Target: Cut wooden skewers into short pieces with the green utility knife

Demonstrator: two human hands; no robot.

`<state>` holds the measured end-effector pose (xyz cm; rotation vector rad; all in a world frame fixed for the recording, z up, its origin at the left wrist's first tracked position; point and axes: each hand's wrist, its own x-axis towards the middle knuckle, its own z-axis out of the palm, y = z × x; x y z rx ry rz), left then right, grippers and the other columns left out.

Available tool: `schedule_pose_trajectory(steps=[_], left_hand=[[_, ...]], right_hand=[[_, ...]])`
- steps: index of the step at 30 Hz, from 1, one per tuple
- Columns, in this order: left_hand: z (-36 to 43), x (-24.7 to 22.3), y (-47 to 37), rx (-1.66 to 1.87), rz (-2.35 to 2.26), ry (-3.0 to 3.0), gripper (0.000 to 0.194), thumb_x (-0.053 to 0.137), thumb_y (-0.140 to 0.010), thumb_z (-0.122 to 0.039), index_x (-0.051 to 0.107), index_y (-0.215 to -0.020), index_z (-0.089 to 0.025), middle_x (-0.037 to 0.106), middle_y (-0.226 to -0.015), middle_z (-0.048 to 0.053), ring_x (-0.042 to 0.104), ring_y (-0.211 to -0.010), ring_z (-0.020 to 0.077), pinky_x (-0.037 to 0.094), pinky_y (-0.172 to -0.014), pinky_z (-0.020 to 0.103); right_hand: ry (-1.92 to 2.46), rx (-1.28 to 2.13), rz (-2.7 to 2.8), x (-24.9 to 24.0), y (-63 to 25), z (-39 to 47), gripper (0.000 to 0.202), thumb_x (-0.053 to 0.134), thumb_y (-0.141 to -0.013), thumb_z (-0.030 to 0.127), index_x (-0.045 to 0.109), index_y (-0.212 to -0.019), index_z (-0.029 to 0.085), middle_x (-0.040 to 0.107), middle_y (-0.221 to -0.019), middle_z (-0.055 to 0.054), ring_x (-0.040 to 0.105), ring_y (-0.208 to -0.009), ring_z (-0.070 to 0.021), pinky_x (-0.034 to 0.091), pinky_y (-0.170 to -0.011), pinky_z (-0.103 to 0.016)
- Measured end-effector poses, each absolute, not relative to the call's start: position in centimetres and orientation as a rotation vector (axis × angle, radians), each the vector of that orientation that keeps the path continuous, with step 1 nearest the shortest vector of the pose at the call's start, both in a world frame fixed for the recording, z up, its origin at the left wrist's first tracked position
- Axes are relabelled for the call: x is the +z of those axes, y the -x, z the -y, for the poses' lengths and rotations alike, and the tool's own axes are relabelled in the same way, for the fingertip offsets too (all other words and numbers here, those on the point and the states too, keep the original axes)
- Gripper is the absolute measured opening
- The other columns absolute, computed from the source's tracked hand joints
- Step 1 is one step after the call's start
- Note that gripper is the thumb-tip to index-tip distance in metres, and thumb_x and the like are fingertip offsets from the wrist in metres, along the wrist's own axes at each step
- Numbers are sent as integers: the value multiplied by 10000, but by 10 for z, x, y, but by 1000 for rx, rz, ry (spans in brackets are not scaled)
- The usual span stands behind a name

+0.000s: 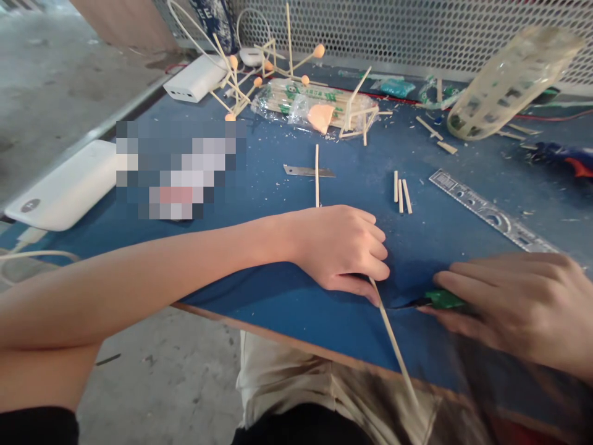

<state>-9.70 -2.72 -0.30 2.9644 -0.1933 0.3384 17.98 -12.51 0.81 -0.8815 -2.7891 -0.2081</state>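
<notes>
My left hand [345,247] is closed, pinching a thin wooden stick [393,343] just above the table. The stick slants towards me, and its lower end passes over the table's front edge. In my right hand [532,303], somewhat blurred, is a utility knife [443,300] with a green handle. Its dark blade points left and reaches the stick close to my left fingertips; whether it touches cannot be told. Beyond my left wrist, another stick [317,167] lies across a loose snap-off blade [301,171]. Several short cut sticks [401,194] lie beyond my left knuckles.
A clear ruler [491,213] lies on the blue table [259,303]. Behind are packaged sticks [296,99], a stick frame with orange balls [236,86] and a tilted bottle [509,86]. White power banks [69,185] stand left, near a blurred-out patch. A perforated panel [417,37] borders the back.
</notes>
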Motion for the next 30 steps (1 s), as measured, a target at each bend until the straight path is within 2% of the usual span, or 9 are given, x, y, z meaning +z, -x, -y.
schedule_pose_trajectory(steps=[13, 20, 26, 30], left_hand=[[27, -3, 94, 304, 201, -2961, 408, 472, -1042, -472, 638, -772, -216, 685, -760, 9, 578, -726, 154, 368, -691, 350], [27, -2, 93, 288, 179, -2944, 388, 509, -1027, -462, 651, -750, -231, 686, -751, 15, 589, -729, 160, 378, -682, 343], [27, 0, 94, 278, 188, -2956, 406, 480, -1040, -466, 637, -756, -222, 679, -746, 12, 585, -730, 157, 381, -699, 347], [27, -2, 94, 296, 190, -2953, 403, 482, -1040, -465, 619, -753, -217, 671, -739, 7, 588, -730, 155, 376, -698, 348]], right_hand=[[834, -244, 2821, 12, -170, 128, 230, 523, -1024, 379, 656, -929, 217, 744, -804, -7, 567, -501, -144, 352, -514, -352], [897, -236, 2825, 12, -159, 136, 243, 504, -1026, 371, 620, -856, 242, 604, -623, 49, 564, -511, -159, 355, -530, -354], [825, -289, 2805, 12, -173, 124, 206, 559, -1007, 389, 643, -938, 214, 718, -762, 18, 570, -509, -144, 314, -525, -351], [806, -275, 2840, 13, -175, 123, 230, 530, -1022, 388, 640, -912, 219, 694, -717, 18, 563, -510, -151, 321, -528, -352]])
